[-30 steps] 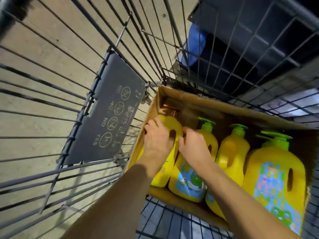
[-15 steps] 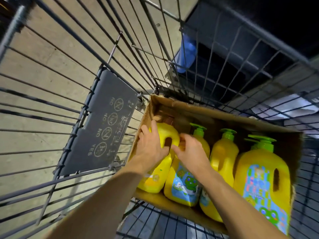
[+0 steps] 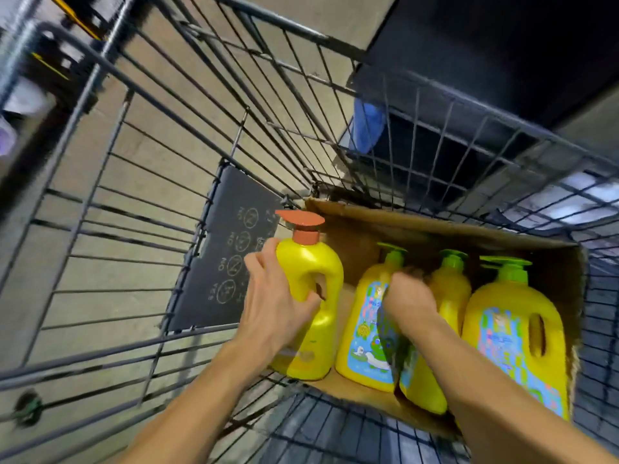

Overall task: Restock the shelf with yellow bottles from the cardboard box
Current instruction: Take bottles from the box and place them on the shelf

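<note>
A cardboard box (image 3: 435,226) sits in the far right corner of a wire cart. My left hand (image 3: 274,306) grips the handle of a yellow bottle with an orange pump (image 3: 311,262), which stands higher than the others at the box's left end. Three yellow bottles with green pumps stay in the box: one (image 3: 365,316) beside the raised bottle, one (image 3: 450,293) behind my wrist, one (image 3: 512,329) at the right. My right hand (image 3: 408,296), blurred, lies over the gap between the first two, fingers curled downward and hidden. No shelf is in view.
The wire cart's walls (image 3: 140,202) surround the box, with a dark grey sign plate (image 3: 231,252) on the left wall. A dark bin (image 3: 469,78) and something blue (image 3: 368,128) stand beyond the cart. Concrete floor shows through the wires.
My left hand has lifted the orange-pump bottle up from the box's left end. My right hand has shifted right, off that bottle's side toward the green-pump bottles. The view has tilted upward.
</note>
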`<state>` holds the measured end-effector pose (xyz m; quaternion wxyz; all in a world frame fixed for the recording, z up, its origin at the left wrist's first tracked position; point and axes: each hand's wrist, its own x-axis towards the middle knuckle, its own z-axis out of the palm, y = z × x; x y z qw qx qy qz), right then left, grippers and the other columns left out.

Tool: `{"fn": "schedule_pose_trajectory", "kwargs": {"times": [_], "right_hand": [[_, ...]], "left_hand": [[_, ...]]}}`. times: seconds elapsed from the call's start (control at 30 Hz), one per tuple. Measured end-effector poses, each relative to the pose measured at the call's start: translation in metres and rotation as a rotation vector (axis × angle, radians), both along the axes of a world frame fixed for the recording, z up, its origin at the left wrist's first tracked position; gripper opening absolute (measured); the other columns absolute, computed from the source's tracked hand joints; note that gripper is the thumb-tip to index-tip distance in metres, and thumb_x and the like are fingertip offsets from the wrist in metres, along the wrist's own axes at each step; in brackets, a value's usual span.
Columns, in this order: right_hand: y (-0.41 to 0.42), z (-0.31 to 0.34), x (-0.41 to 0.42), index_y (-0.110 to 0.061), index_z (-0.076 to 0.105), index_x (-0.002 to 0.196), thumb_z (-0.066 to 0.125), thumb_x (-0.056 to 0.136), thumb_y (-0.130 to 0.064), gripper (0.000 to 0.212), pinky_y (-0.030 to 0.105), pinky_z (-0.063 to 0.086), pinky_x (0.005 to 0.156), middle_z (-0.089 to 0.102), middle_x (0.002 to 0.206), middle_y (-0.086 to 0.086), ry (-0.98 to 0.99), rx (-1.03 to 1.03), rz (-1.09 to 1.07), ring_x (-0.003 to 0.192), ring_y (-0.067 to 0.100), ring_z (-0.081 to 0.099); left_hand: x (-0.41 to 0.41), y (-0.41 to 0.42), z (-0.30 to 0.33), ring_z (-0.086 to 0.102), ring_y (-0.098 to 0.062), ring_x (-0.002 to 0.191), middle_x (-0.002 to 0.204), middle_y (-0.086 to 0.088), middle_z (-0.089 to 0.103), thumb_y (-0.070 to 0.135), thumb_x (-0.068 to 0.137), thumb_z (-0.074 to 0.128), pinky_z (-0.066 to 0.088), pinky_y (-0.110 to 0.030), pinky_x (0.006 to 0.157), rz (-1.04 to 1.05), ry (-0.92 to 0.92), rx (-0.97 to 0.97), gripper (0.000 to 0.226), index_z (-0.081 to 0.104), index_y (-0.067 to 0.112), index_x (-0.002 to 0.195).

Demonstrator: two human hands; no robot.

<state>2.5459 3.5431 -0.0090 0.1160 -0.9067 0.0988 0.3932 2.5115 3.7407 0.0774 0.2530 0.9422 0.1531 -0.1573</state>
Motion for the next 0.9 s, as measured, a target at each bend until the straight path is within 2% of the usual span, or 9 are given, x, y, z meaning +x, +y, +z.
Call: {"fn": "schedule_pose_trajectory", "kwargs": {"times": [0.07,0.17,0.27,0.37,0.43,0.53,0.57,0.67,0.9], "right_hand": [[0.002,-0.007,0.004,0.005,0.053,0.125,0.045,0.096,-0.005,0.032,0.040,0.046,0.098,0.056,0.131,0.023,0.089,0.015,0.029,0.123,0.037,0.056],[-0.001,-0.018,0.015,-0.001,0.065,0.103,0.051,0.097,-0.017,0.023,0.036,0.047,0.089,0.064,0.123,0.021,0.072,0.011,-0.113,0.117,0.036,0.060],[0.003,-0.023,0.013,0.001,0.062,0.114,0.060,0.092,-0.028,0.036,0.037,0.046,0.093,0.062,0.124,0.025,0.047,0.019,-0.250,0.119,0.039,0.057],[0.024,-0.016,-0.006,-0.005,0.059,0.122,0.061,0.091,-0.036,0.044,0.039,0.044,0.095,0.062,0.125,0.023,0.017,0.314,-0.496,0.115,0.037,0.058],[0.041,-0.008,-0.021,-0.012,0.060,0.113,0.076,0.074,-0.041,0.051,0.036,0.046,0.083,0.068,0.108,0.012,0.060,0.556,-0.671,0.096,0.027,0.062],[0.065,-0.026,-0.032,-0.011,0.058,0.108,0.079,0.039,-0.056,0.085,0.035,0.049,0.078,0.067,0.097,0.005,0.057,0.581,-0.648,0.087,0.017,0.058],[0.071,-0.037,-0.033,-0.009,0.061,0.103,0.079,0.041,-0.057,0.081,0.035,0.051,0.077,0.069,0.098,0.008,0.070,0.566,-0.605,0.086,0.015,0.057],[0.087,-0.048,-0.030,-0.013,0.069,0.086,0.079,0.076,-0.034,0.025,0.031,0.047,0.077,0.069,0.093,0.008,0.116,0.588,-0.506,0.088,0.017,0.059],[0.087,-0.015,-0.042,-0.027,0.067,0.079,0.082,0.064,-0.039,0.025,0.015,0.041,0.058,0.068,0.076,-0.016,-0.012,0.727,-0.544,0.073,0.000,0.063]], "left_hand": [[0.002,0.006,0.006,0.052,-0.033,0.102,0.116,-0.001,0.027,0.033,0.065,0.079,0.048,-0.039,0.081,-0.003,-0.010,-0.002,0.098,0.019,0.021,0.142],[0.004,0.014,0.011,0.053,-0.033,0.102,0.115,-0.001,0.027,0.038,0.066,0.078,0.051,-0.043,0.086,-0.024,0.020,0.009,0.099,0.017,0.025,0.143],[0.004,0.021,0.011,0.052,-0.036,0.106,0.112,0.000,0.025,0.042,0.070,0.076,0.050,-0.046,0.089,0.029,0.022,-0.035,0.093,0.019,0.028,0.141],[0.003,0.022,0.011,0.051,-0.036,0.107,0.111,0.002,0.024,0.040,0.071,0.076,0.049,-0.047,0.090,0.059,0.027,-0.083,0.091,0.018,0.031,0.140],[0.003,0.022,0.011,0.052,-0.036,0.106,0.111,0.003,0.025,0.036,0.066,0.078,0.050,-0.048,0.089,0.070,0.037,-0.099,0.094,0.017,0.036,0.138],[0.002,0.025,0.010,0.053,-0.032,0.104,0.114,0.002,0.029,0.035,0.064,0.079,0.051,-0.044,0.084,0.081,0.039,-0.119,0.095,0.017,0.043,0.136],[0.001,0.026,0.010,0.053,-0.029,0.105,0.116,0.002,0.033,0.034,0.065,0.079,0.050,-0.042,0.085,0.089,0.044,-0.139,0.094,0.017,0.044,0.135],[-0.003,0.033,0.009,0.052,-0.025,0.109,0.121,0.001,0.045,0.036,0.065,0.079,0.048,-0.042,0.088,0.119,0.029,-0.173,0.094,0.018,0.042,0.137],[-0.008,0.040,0.021,0.054,-0.029,0.107,0.116,0.001,0.042,0.037,0.064,0.076,0.047,-0.040,0.084,0.106,0.079,-0.111,0.095,0.018,0.040,0.139]]}}
